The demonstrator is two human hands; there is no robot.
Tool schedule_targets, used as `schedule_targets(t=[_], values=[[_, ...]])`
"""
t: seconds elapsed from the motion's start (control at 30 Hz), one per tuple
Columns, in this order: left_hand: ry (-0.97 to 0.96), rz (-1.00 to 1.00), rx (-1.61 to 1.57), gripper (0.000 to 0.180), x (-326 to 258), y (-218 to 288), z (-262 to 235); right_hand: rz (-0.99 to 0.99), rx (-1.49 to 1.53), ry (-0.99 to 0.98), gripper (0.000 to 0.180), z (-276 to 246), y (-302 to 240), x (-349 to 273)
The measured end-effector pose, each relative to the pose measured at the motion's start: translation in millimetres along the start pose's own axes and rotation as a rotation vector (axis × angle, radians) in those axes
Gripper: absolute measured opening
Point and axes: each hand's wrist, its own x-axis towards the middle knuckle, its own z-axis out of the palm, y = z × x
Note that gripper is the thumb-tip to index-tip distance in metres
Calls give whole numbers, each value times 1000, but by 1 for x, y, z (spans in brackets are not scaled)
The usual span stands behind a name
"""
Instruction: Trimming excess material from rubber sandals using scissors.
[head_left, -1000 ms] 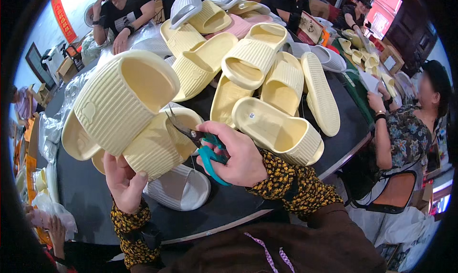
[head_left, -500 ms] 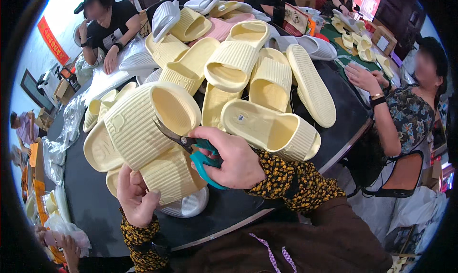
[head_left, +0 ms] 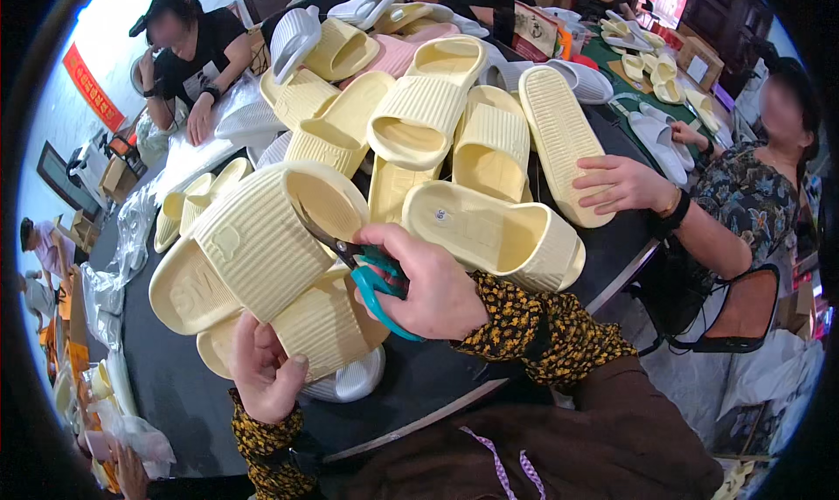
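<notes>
A dark-topped table with a curved edge [head_left: 170,395] carries a heap of slippers [head_left: 419,107], mostly pale yellow, with grey and pink ones among them, their broad straps finely ribbed. Crumpled, glossy transparent plastic sheeting [head_left: 131,246] runs along the table's left side. At the upper right stands a brown cardboard box with a white label [head_left: 699,67]; its contents cannot be seen. At the lower left is a cloudy, see-through plastic bag [head_left: 144,439], its contents too blurred to tell.

Nearest the person are two pale yellow moulded slippers: the upper one [head_left: 253,246], with a raised outline on its ribbed strap, overlaps the lower one [head_left: 323,329]. A smooth-rimmed grey slipper [head_left: 354,379] shows beneath them. To the right, a co-worker's hand [head_left: 620,185], fingers extended, touches a slipper turned sole-up [head_left: 564,142].

The person's right hand [head_left: 433,281] is curled round the handles of scissors with teal handles and dark metal blades [head_left: 376,295], which reach over the upper slipper's near rim. The left hand [head_left: 266,373] pinches the lower slipper's near edge between thumb and bent fingers, so both slippers lie just beyond it and left of the right hand.
</notes>
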Motion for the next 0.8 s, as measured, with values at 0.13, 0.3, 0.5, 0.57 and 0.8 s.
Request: schedule_targets(t=[0.13, 0.3, 0.5, 0.57, 0.8], values=[[-88, -22, 8, 68, -2, -3, -2, -29, -75, 11, 44, -3, 4, 0], [-76, -37, -63, 67, -2, 0, 2, -94, -77, 29, 41, -1, 8, 2], [-67, -36, -75, 64, 2, 2, 1, -127, -38, 234, 38, -4, 17, 10], [-109, -43, -125, 65, 5, 7, 1, -82, 18, 219, 41, -5, 28, 15], [-119, -23, -8, 67, -2, 8, -1, 137, 486, 157, 49, 1, 23, 17]])
